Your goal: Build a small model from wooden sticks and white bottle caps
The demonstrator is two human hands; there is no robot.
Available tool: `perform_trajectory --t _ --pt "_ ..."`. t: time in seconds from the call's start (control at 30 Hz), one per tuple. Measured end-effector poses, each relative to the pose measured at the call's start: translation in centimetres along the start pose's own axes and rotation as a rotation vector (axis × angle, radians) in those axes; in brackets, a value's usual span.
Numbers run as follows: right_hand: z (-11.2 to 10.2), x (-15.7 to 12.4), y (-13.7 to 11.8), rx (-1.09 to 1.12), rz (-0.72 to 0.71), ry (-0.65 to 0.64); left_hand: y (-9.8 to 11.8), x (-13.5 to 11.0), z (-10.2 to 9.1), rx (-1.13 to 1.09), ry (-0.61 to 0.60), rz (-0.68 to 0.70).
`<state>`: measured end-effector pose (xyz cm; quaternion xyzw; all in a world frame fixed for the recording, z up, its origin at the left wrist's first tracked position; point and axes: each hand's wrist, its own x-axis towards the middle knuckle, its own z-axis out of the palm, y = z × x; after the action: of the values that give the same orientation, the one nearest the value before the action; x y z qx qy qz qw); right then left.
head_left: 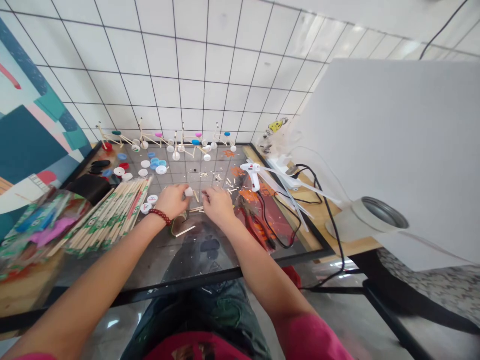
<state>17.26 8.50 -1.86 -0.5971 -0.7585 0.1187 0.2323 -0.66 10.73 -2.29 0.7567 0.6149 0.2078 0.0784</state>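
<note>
My left hand, with a beaded bracelet at the wrist, pinches a white bottle cap at its fingertips. A short wooden stick shows beside the cap, between my hands. My right hand is just to the right, fingers curled together low over the glass tabletop; what they hold, if anything, is hidden. Cut stick pieces lie below the fingertips. Under my left wrist is a brownish roll, partly covered, with a pale stick in front of it.
Small stick-and-cap models line the back edge. Loose bottle caps and wrapped chopsticks lie left. On the right are a white glue gun, red-handled pliers, clear glue sticks, a power strip and black cables.
</note>
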Motion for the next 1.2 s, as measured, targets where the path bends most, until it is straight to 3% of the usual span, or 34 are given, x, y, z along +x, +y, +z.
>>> perform_trajectory --t 0.13,0.23,0.33,0.47,0.6,0.83,1.07,1.2 --pt "1.1 0.7 0.3 0.371 0.059 0.045 -0.3 -0.9 -0.3 -0.429 0.142 -0.159" --pt "1.8 1.0 0.3 0.657 0.086 0.042 0.3 -1.9 -0.6 -0.706 0.182 -0.258" --pt "2.1 1.1 0.4 0.755 0.091 0.037 1.1 -2.7 -0.9 -0.881 0.210 -0.327" --pt "2.0 1.1 0.6 0.764 0.092 0.047 1.9 -3.5 -1.5 -1.144 0.109 -0.368" --pt "1.5 1.3 0.6 0.815 0.104 0.059 1.8 -3.7 -2.3 -1.427 -0.021 -0.495" --pt "0.7 1.2 1.1 0.633 0.110 0.106 0.8 -3.9 -2.5 -1.589 -0.005 -0.558" --pt "-0.7 0.2 1.4 0.186 -0.121 -0.123 0.1 -4.0 -2.6 -1.602 0.088 -0.514" --pt "-1.5 -0.1 1.1 0.104 -0.252 -0.255 -0.3 -3.7 -2.4 -1.571 0.106 -0.555"
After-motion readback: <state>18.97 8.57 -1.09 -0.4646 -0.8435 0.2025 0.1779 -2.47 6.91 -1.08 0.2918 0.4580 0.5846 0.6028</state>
